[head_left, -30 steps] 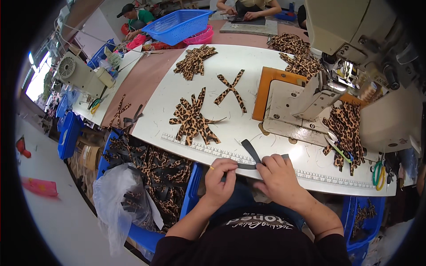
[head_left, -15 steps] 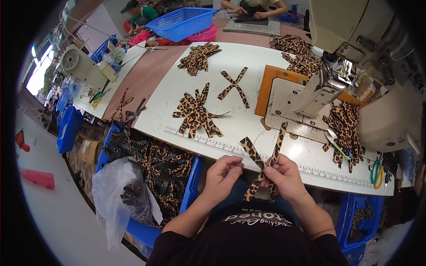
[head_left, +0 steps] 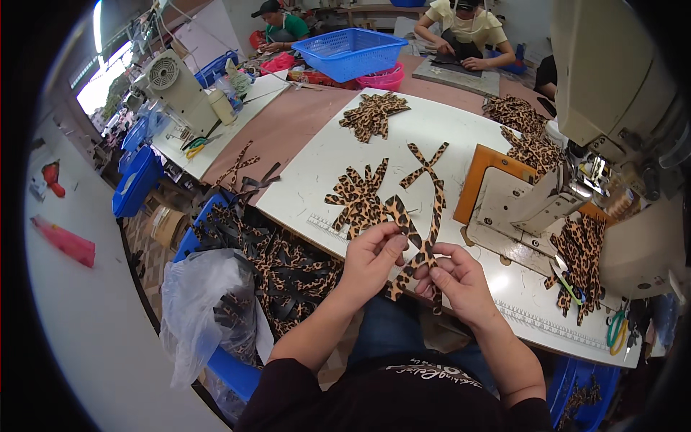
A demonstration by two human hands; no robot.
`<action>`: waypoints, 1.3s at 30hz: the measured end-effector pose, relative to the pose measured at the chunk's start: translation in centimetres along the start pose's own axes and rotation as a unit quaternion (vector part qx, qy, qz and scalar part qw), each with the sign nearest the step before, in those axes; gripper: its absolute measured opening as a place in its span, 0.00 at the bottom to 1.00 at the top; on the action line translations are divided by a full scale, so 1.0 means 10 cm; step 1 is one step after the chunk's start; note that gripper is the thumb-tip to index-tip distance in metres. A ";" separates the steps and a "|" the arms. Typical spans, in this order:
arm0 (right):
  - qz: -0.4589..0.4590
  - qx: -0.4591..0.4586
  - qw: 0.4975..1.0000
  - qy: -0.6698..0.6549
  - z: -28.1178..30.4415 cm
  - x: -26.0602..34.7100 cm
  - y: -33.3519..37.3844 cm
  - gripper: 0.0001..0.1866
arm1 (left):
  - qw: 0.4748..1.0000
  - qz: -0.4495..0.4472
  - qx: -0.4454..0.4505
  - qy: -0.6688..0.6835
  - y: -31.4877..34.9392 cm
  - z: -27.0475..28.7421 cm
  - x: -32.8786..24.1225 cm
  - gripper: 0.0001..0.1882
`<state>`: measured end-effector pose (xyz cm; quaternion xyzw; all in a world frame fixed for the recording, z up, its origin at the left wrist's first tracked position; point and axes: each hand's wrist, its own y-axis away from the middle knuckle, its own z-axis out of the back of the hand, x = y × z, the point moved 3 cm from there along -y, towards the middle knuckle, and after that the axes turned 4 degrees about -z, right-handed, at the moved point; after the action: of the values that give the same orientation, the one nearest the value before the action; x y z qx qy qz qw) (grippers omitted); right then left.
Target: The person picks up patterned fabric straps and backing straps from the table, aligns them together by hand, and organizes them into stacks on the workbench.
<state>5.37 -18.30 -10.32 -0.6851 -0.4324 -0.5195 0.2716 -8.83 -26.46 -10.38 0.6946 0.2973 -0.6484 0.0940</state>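
Note:
Over the table's front edge I hold a pair of crossed leopard-print straps (head_left: pixel 427 253), joined in an X. My right hand (head_left: pixel 461 284) pinches them just below the crossing, thumb on top. Thumb and fingers of my left hand (head_left: pixel 374 263) close on the upper left arm of the X. The upper right arm points away from me; its far end overlaps in view another crossed pair (head_left: pixel 416 175) lying on the white table (head_left: pixel 302 169). Left of that spreads a fanned pile of crossed straps (head_left: pixel 355 198), partly behind my left hand.
A sewing machine (head_left: pixel 518 201) stands at the right, with strap bundles (head_left: pixel 579 252), snips (head_left: pixel 567 284) and scissors (head_left: pixel 617 331) nearby. Another strap pile (head_left: pixel 374 114) lies farther back. A blue bin (head_left: pixel 234 371) with straps and a plastic bag is at lower left. Two people work beyond.
My left hand has moved in from beside the straps and now pinches one arm of them. The held straps are raised a little farther over the table. The view has shifted.

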 end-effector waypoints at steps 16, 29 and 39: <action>0.202 -0.147 0.853 0.458 -0.29 -0.38 -1.48 0.17 | 0.941 -0.070 -0.207 -0.257 0.11 1.03 0.23 0.32; 0.325 -0.075 0.753 0.568 -0.35 -0.38 -0.86 0.18 | 0.749 0.213 -0.012 -0.627 0.66 1.96 1.53 0.33; 0.320 -0.087 0.769 0.547 -0.37 -0.42 -0.86 0.16 | 0.599 0.110 0.020 -0.793 0.73 1.88 1.96 0.23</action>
<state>-4.25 -18.54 -13.75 -0.4047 0.0806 -0.7250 0.5515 -21.20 -36.32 -33.68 -0.0632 0.0146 -0.9348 0.3493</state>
